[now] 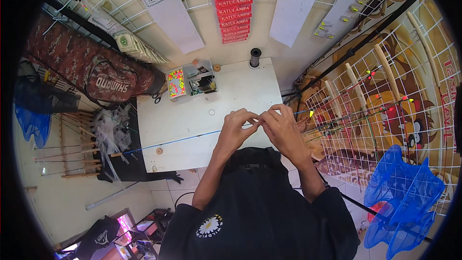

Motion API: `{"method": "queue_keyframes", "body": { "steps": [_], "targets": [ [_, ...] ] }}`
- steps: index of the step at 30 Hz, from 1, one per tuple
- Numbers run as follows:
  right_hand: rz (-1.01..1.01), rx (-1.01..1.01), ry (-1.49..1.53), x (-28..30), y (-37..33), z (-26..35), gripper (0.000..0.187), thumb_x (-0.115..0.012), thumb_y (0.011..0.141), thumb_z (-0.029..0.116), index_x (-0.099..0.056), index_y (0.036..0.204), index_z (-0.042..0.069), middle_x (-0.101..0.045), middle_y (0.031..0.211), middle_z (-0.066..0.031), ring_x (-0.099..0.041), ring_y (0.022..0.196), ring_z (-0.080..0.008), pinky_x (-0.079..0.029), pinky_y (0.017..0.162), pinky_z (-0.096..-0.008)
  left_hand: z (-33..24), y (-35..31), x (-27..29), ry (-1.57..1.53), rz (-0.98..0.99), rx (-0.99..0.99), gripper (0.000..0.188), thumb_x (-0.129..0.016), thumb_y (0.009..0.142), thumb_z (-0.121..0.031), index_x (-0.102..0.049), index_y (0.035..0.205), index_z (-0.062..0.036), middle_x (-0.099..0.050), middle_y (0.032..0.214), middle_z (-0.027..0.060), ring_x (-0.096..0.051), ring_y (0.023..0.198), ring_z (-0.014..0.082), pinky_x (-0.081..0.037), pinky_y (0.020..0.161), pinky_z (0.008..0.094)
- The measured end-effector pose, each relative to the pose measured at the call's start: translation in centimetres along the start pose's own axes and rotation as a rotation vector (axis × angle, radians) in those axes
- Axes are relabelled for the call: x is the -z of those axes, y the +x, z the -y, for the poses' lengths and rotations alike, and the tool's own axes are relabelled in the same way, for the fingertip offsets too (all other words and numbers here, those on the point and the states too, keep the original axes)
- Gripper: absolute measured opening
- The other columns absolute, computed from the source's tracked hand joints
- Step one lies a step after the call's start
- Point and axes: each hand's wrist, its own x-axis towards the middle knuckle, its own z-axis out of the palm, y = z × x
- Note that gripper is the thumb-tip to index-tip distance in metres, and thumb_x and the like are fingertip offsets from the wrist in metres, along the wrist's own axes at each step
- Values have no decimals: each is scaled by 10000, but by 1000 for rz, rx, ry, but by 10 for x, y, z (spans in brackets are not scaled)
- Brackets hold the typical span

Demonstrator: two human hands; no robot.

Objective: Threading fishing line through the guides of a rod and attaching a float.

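A thin blue fishing rod (183, 139) slants over the white table, its wooden handle (117, 154) past the left edge. On the rod's far right end sits a small yellow-and-red tip (311, 114). My left hand (235, 129) and my right hand (283, 130) meet over the table's front right part, thumbs and fingertips pinched together at the rod. Both hands are closed. Anything finer between the fingertips is too small to make out, and the hands hide the rod's middle stretch.
The white table (231, 82) bears a box of bright beads (176, 83), packets (203, 84), a black spool (255, 57) and small wooden discs (159, 151). Scissors (157, 98) lie near its left edge. Rods hang on a right-hand white grid (351, 130), near a blue net (402, 197).
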Motion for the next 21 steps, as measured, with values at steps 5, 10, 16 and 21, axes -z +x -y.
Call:
{"method": "queue_keyframes", "body": {
  "steps": [5,10,16,21],
  "targets": [
    [10,8,-51,-1,-2,-1,165,-607,801,28,-592,965,31,-612,932,-117,-517,1053,-302,-404,923,-428,3,0,-2,19,1,19,107,-733,737,-71,-702,835,-41,-664,761,75,-626,729,247,-425,714,358],
    [-130,70,-77,4,-2,-2,211,-653,783,11,-599,985,30,-611,940,-108,-518,1043,-311,-407,920,-434,-2,0,1,23,-27,21,78,-735,748,-59,-713,823,-49,-663,753,66,-607,699,219,-435,707,334],
    [-905,-271,73,-7,-33,-18,376,-717,809,53,-555,1148,32,-610,989,-88,-512,1078,-223,-418,892,-334,-3,4,1,-17,-122,-30,58,-747,740,-45,-731,796,-42,-647,709,35,-482,605,118,-379,544,285],
    [-852,-621,698,-8,-39,-33,435,-708,855,94,-488,1224,25,-603,1010,-84,-546,998,-146,-439,839,-269,-1,5,2,6,-78,48,54,-738,748,-51,-721,799,-57,-662,745,49,-595,705,182,-437,706,307]
  ]
}}
